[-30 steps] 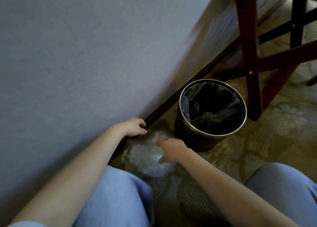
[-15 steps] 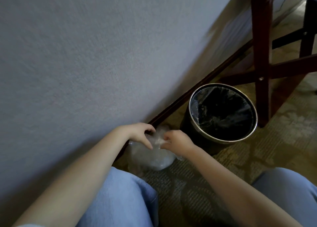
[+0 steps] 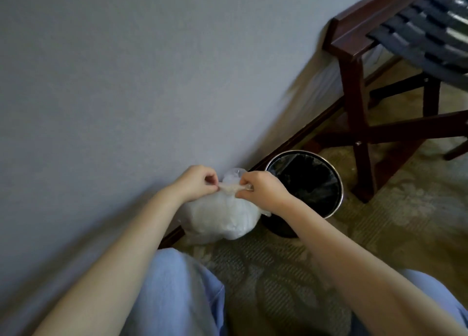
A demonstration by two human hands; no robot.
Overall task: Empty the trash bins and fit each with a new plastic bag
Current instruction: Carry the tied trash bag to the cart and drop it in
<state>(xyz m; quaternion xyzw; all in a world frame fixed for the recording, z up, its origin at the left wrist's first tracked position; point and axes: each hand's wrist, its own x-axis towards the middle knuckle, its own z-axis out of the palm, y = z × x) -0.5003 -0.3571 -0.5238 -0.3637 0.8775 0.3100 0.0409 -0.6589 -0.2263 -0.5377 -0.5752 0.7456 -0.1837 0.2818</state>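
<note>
- Since the trash bin (image 3: 338, 181) shows a clear liner (image 3: 304, 181) stretched over its metal rim and nothing visible inside, emptying and refitting this bin looks done.
- What seems left here is closing the full bag (image 3: 222, 219). It sits on the carpet (image 3: 379, 234) against the wall's baseboard, just beside the bin and perhaps touching it.
- Whether other bins wait elsewhere cannot be told from this view.
- The left hand (image 3: 196, 183) is clenched on plastic: its thumb and curled fingers (image 3: 210, 181) pinch one end of the bag's twisted neck (image 3: 231, 187).
- The right hand (image 3: 263, 192) grips the other end, with its fingers (image 3: 244, 183) curled tight round the gathered film.
- The hands are close together above the bag, with a short taut strip of neck between them.
- By the look of it, the step in hand is tying the neck off, and no finished knot can be made out.
- A dark wooden folding rack (image 3: 354, 112) stands just beyond the bin, apart from both hands.
</note>
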